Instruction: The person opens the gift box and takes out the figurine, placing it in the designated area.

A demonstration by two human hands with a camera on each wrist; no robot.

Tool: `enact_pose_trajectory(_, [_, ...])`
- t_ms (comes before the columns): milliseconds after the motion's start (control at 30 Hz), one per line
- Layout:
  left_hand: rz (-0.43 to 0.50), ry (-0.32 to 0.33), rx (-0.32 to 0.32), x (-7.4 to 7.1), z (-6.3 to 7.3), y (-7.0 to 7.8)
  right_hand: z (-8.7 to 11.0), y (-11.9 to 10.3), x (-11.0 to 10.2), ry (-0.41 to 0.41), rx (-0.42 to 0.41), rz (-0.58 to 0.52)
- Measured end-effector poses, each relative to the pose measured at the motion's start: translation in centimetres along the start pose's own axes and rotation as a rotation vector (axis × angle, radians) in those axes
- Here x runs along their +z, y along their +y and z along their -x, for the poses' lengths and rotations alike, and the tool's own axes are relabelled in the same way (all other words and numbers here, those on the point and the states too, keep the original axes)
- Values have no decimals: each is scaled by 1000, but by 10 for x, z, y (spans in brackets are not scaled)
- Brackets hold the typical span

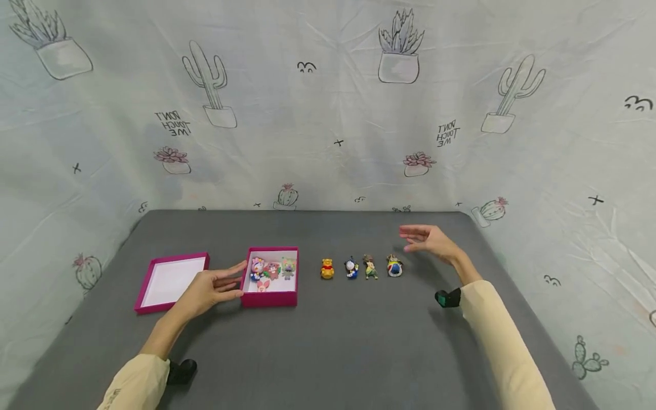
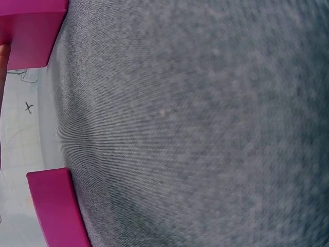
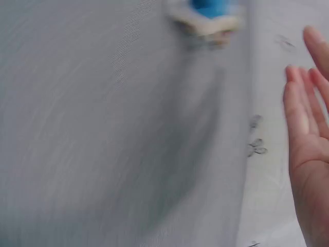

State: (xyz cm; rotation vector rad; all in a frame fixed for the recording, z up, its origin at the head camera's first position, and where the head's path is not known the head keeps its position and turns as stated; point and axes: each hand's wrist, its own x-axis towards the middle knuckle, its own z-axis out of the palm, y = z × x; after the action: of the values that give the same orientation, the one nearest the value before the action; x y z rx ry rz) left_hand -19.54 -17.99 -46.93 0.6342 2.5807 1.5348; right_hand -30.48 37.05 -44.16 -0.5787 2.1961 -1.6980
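Note:
My left hand (image 1: 207, 290) rests its fingertips and thumb against the left side of an open magenta box (image 1: 269, 299), its fingers fairly straight. In the left wrist view, a finger (image 2: 3, 62) touches the box wall (image 2: 33, 38). Inside the white-lined box lie several small figurines, among them a pink one (image 1: 263, 285) and a greenish-grey one (image 1: 288, 269). My right hand (image 1: 430, 240) hovers with extended fingers, holding nothing. Nearest to it is a round figurine (image 1: 394, 266) in white, blue and yellow, blurred at the top of the right wrist view.
Left of the box lies its magenta lid (image 1: 169, 279), white inside up. In a row right of the box are a yellow bear in red (image 1: 327, 269), a blue-and-white figurine (image 1: 351, 268) and a green-clothed figurine (image 1: 370, 267). A cactus-print cloth (image 1: 328, 114) surrounds the grey table (image 1: 348, 353).

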Motion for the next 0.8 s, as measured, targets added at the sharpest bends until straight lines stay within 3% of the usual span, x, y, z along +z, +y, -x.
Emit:
enact_pose_trajectory(100, [-10,4,5,-3,-2,1,-7,-2,4,74,-69,-176])
enact_pose_trajectory(167, [-16,4,9,-4,-3,1,-13,-1,11,72,-114,-250])
enact_pose_trajectory(433, [-9,0,17,-6,-6,2,-43,-2,51,40,-250,-402])
enact_pose_trajectory(533, [-6,1,23,-5,-5,1,-53,-3,62,-21,-256,-433])
enact_pose_trajectory(800, [-13,14,21,-5,-4,-1,-81,-15,85,-180,-153,-376])
